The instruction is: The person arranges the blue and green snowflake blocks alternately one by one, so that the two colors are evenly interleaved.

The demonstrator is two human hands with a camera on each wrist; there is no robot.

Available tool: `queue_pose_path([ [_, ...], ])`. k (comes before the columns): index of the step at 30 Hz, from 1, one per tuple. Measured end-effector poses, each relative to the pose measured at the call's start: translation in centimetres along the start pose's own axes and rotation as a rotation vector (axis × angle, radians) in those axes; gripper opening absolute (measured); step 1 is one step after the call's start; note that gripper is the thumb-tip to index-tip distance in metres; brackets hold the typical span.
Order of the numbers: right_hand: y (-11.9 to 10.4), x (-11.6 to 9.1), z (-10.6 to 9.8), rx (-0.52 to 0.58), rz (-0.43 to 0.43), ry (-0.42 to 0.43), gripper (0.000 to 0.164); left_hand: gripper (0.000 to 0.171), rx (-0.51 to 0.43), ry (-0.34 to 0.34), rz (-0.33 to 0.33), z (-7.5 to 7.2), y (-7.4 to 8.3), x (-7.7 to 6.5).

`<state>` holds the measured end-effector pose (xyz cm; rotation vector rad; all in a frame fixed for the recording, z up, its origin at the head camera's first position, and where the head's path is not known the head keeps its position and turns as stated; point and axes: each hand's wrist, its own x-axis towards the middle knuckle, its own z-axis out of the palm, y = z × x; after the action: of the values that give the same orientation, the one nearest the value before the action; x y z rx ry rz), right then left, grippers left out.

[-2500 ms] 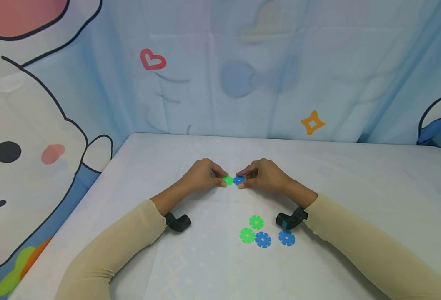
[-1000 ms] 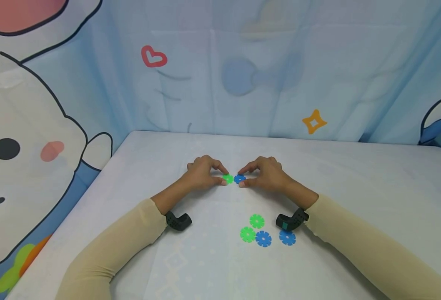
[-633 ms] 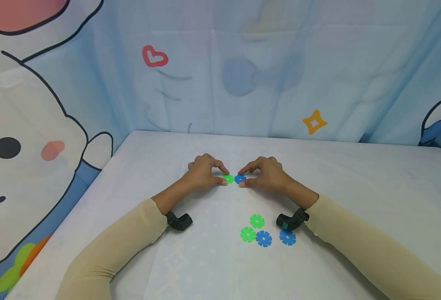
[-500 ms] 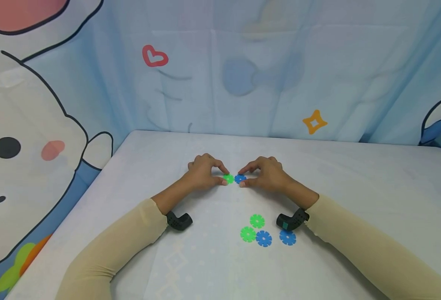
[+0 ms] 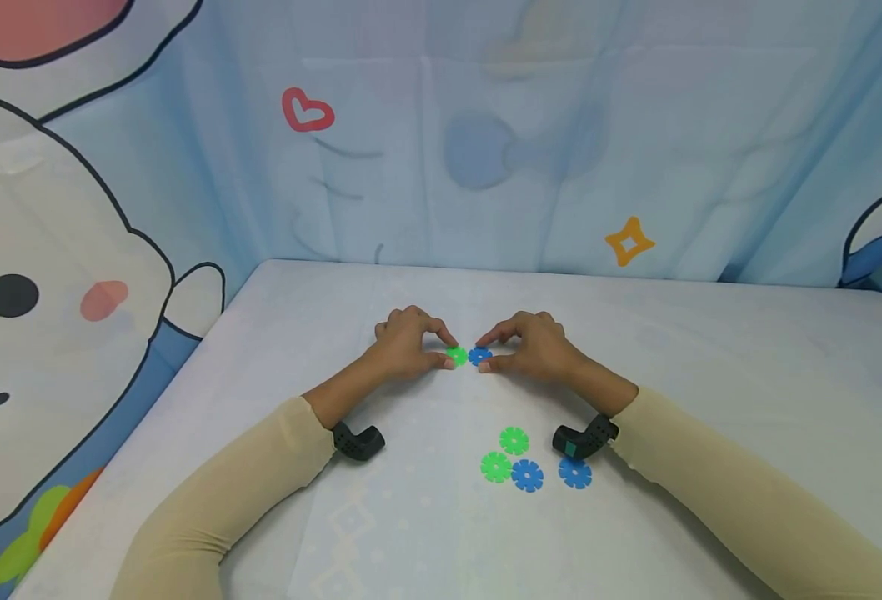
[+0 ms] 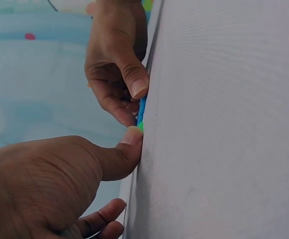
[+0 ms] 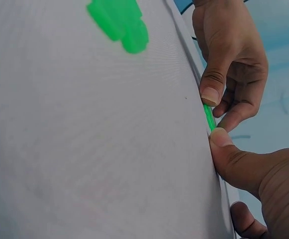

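Near the middle of the white table, my left hand point(image 5: 406, 345) pinches a green notched disc point(image 5: 458, 357) between thumb and index finger. Opposite it, my right hand point(image 5: 528, 347) pinches a blue notched disc point(image 5: 479, 356) the same way. The two flat discs lie edge to edge, right at the tabletop. In the left wrist view the blue disc point(image 6: 142, 110) stands out between both thumbs, with only a sliver of green below it. From the right wrist, the green disc point(image 7: 210, 118) shows edge-on, and the right thumb hides the blue one.
Closer to the body lie two green discs point(image 5: 496, 467) point(image 5: 514, 441) and a blue disc point(image 5: 527, 476), grouped together. Another blue disc point(image 5: 575, 473) sits to their right, partly under the right wrist camera point(image 5: 585, 438). A printed blue curtain point(image 5: 381, 208) hangs behind the white table point(image 5: 749, 375).
Over the last seconds the hands have stayed almost in place, still pinching the two discs edge to edge. The whole view has shifted slightly; the loose discs lie as before.
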<state>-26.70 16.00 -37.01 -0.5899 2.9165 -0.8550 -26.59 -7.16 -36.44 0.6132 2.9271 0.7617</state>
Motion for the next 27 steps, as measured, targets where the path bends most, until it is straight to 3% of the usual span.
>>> queue_pose_path([
  [27,0.26,-0.46,-0.45,0.037,-0.029,-0.018,0.037,0.033,0.022,-0.057,-0.007,-0.19,0.42,-0.19],
])
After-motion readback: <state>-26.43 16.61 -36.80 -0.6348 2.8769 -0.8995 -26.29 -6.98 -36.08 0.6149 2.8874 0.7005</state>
